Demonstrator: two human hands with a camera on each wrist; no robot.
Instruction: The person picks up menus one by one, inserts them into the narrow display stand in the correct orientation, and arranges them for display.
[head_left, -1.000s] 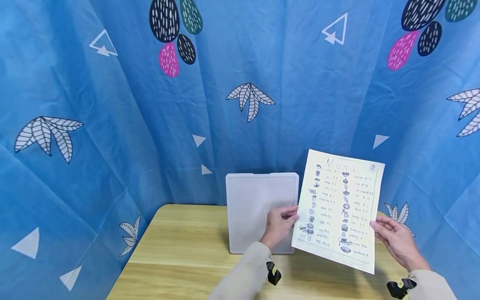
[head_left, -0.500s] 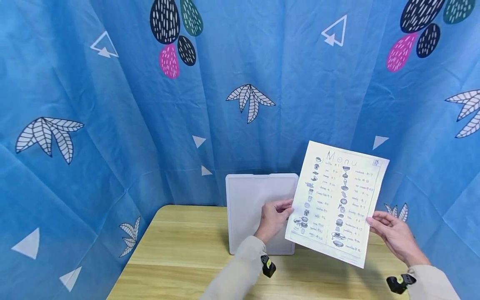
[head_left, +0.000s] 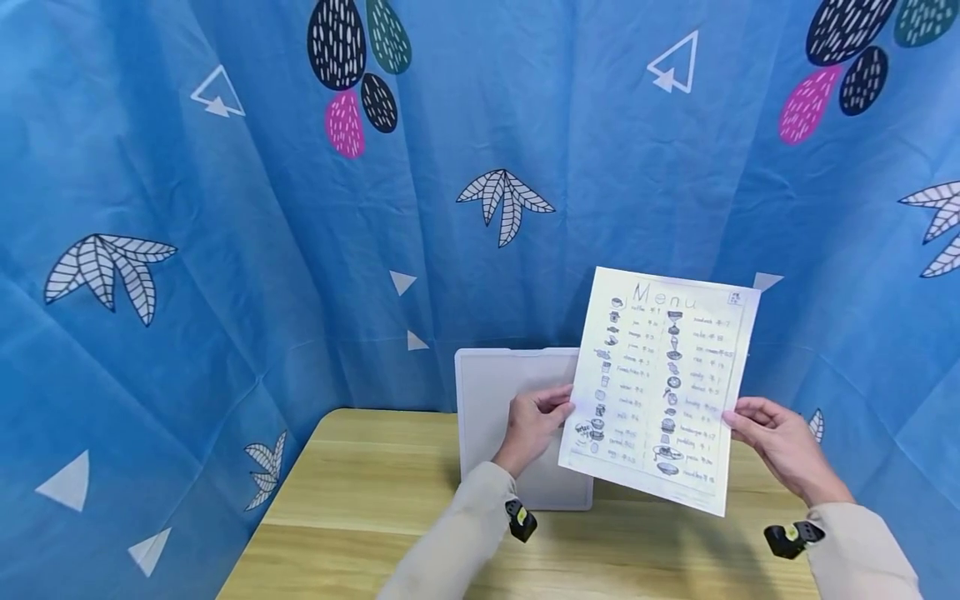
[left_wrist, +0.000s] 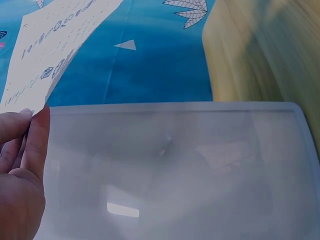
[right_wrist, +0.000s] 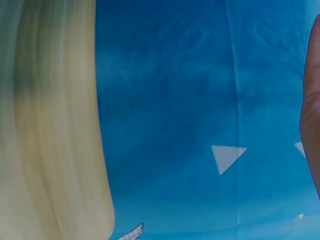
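A sheet of paper headed "Menu", with two columns of small drawings and handwritten words, is held up above the table, tilted. My left hand pinches its left edge between thumb and fingers; in the left wrist view the same hand grips the edge of the sheet. On the opposite edge, my right hand pinches the paper. The right wrist view shows only part of the right hand at its border. Behind the left hand stands a white flat frame or board, partly covered by hand and paper.
The wooden table runs under both arms. A blue patterned curtain hangs behind and at both sides, close to the table's back edge. The board stands upright near that back edge, its surface glossy in the left wrist view.
Both hands have raised the menu sheet and shifted it to the left, so it now overlaps more of the white board. The board has stayed in place.
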